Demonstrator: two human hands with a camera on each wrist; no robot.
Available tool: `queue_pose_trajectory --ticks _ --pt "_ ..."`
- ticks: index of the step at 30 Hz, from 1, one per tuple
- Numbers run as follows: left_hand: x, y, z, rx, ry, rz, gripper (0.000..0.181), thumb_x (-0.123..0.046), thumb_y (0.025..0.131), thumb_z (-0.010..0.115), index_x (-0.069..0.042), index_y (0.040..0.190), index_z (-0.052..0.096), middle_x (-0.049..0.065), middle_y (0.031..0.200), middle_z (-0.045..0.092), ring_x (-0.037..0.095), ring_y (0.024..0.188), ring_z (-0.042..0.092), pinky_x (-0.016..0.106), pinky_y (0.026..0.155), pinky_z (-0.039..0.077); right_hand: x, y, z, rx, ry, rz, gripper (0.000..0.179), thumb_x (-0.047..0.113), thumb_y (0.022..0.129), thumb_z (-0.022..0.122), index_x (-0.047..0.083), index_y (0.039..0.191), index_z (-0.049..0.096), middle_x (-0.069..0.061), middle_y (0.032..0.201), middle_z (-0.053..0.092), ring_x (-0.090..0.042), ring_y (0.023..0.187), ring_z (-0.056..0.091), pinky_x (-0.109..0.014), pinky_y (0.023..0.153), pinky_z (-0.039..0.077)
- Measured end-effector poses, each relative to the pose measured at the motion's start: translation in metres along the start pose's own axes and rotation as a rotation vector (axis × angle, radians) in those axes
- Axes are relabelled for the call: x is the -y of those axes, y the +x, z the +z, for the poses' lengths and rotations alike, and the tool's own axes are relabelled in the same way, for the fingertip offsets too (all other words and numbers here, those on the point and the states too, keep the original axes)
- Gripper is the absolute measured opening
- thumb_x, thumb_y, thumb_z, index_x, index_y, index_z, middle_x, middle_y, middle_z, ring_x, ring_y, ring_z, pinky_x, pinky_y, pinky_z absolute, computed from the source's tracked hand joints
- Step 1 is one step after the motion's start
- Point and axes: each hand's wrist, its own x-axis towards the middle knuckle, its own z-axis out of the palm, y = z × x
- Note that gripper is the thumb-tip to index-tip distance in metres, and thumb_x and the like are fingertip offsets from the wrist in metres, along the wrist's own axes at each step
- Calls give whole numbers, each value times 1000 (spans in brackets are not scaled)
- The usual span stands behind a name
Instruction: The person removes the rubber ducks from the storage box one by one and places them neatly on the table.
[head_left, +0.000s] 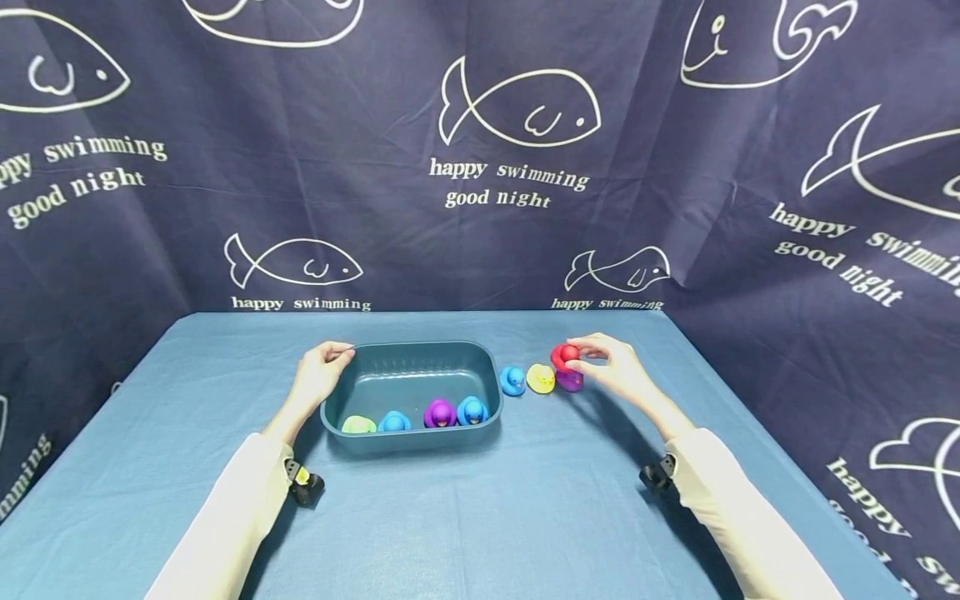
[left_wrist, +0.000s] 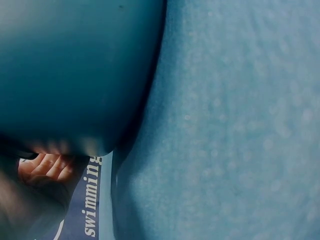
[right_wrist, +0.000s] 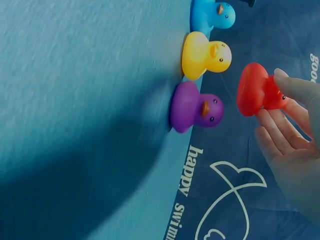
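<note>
Grips the tray (head_left: 412,442) with the left hand (head_left: 318,372) at its far left corner, and pinches a red duck (head_left: 562,358) in the right hand (head_left: 613,368), beyond the tray's right side. Shows the red one overlapping a purple duck (head_left: 571,382) in the head view, yet lifted apart from it in the right wrist view. Gives, in the left wrist view, the tray's outer wall and dim fingers (left_wrist: 47,167) at its edge. Find in the head view alone four ducks (head_left: 440,414) along the tray's near wall. Ranges a blue duck (head_left: 513,381) and a yellow duck (head_left: 541,379) between tray and purple duck. Leaves wide cloth (head_left: 465,533) before the tray, between the sleeves (head_left: 225,517), and a narrow strip behind.
</note>
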Motion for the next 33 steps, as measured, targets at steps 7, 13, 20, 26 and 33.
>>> queue_pose_trajectory --ticks 7,13,20,26,33 --pt "1 0 -1 8 1 -6 28 -19 94 55 -1 113 63 19 103 68 21 89 59 27 75 42 -3 -3 -7 -9 6 4 38 7 77 75 -4 112 65 -20 105 67 -35 93 65 -46 84 50" --pt "0 -1 0 8 -2 -2 28 -19 94 55 0 113 63 20 103 68 22 89 60 27 74 43 -9 -6 -12 -7 -41 47 38 9 79 74 -2 114 64 -18 104 68 -34 94 65 -45 84 50" --pt "0 -1 0 9 -5 -6 28 -19 94 55 -1 113 64 20 103 68 22 90 59 28 76 42 -24 -10 -15 -24 -65 73 37 9 79 73 -3 113 64 -19 102 69 -35 93 66 -44 83 50" --pt "-1 0 0 5 -11 -6 28 -18 94 55 1 112 63 20 103 67 17 86 58 26 74 42 -36 -14 -18 -40 -125 88 35 9 80 73 -2 112 65 -19 100 69 -34 92 66 -35 82 51" --pt "-1 -1 0 9 -12 -7 27 -18 94 55 1 112 63 21 104 67 21 89 59 27 75 42 -42 -17 -20 -15 -130 131 35 7 81 70 -2 114 63 -20 104 67 -36 93 66 -46 83 49"
